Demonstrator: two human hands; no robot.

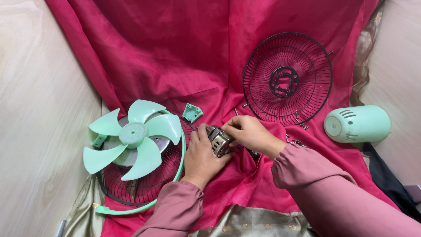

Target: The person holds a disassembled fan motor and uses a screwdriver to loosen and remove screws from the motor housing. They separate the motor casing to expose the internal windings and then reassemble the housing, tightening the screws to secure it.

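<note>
Motor (219, 140), small and metallic, sits gripped between both hands on the red cloth (184, 57): left hand (201, 156) cradling its body, right hand (247, 131) pinching the top. Best steady it low. Beyond, mint blade (131, 136) on grille (140, 184), rear guard (287, 79), housing (357, 123), pale floor (35, 109).

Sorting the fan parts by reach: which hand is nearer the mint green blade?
Left. The left hand lies just beside the mint green blade; the right hand sits farther off, across the metal motor.
</note>
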